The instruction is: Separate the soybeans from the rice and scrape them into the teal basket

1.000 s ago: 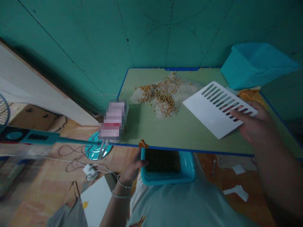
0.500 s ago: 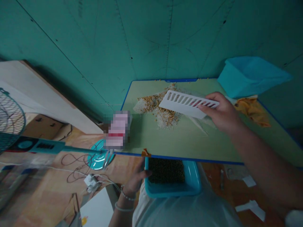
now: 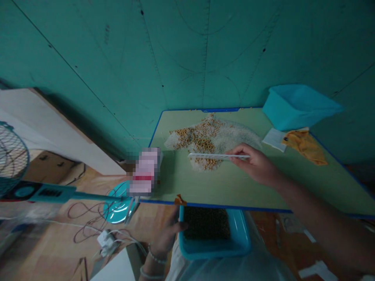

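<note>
My right hand is closed on a white slotted card, held edge-on over the near side of a pile of yellow beans and white grains on the green table. My left hand grips the left rim of a blue tray of dark beans, held below the table's front edge against my lap. Two bracelets sit on that wrist.
A teal bin stands at the table's back right, with a white paper and a yellow cloth beside it. A blurred pink object sits at the left table edge. A fan, a teal stand base and cables lie on the floor.
My right hand has brought the slotted card from the right side of the table leftward to the pile and turned it from flat to edge-on. The left hand and tray stay put.
</note>
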